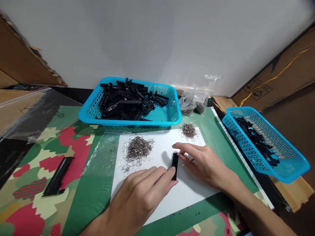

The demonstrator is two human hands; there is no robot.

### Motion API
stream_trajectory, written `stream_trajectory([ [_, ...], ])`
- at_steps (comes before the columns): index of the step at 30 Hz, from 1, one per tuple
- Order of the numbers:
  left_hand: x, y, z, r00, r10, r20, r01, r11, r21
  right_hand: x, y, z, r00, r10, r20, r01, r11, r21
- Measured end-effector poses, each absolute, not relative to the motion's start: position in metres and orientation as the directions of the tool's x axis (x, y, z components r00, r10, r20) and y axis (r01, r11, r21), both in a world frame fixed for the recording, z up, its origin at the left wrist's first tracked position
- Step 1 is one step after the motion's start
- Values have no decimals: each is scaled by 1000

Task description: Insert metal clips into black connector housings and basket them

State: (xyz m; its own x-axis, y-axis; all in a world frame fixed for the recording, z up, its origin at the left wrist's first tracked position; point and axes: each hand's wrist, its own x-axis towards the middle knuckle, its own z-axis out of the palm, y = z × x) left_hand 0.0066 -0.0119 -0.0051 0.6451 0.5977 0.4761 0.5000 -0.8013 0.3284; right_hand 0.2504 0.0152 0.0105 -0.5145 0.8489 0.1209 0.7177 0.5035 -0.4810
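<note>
My left hand [150, 193] is closed on a narrow black plastic part [175, 161], held lengthwise above the white sheet [157, 209]. Close to the part's right side is my right hand [200, 160], its fingers bent. A thin, shiny metal tool [188, 162] sticks out from under that hand; its exact kind is hard to make out. To the left lies a pile of small bent metal wire pieces [139, 147], and a smaller wire pile [189, 130] is beyond my right hand.
A blue basket [130, 123] at the back holds many black parts. Another blue basket [292, 175] with black parts stands at right. Clear bags [194, 101] of metal pieces sit behind. One black part [58, 177] lies at left on the camouflage-patterned surface [22, 203].
</note>
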Motion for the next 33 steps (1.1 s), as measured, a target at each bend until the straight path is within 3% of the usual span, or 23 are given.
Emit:
stream_trajectory([
  [8,7,-13,-3,645,617,451,493,-787,372,248,8,2,-544,821,170,761,569,-313],
  [16,8,-13,-3,633,610,478,503,-792,345,247,8,-5,-489,847,207,761,530,-375],
  [26,8,-14,-4,641,626,445,506,-780,368,247,5,-1,-525,824,213,756,566,-329],
  [33,11,-16,-4,672,568,476,522,-819,240,246,1,10,-561,809,174,775,587,-234],
])
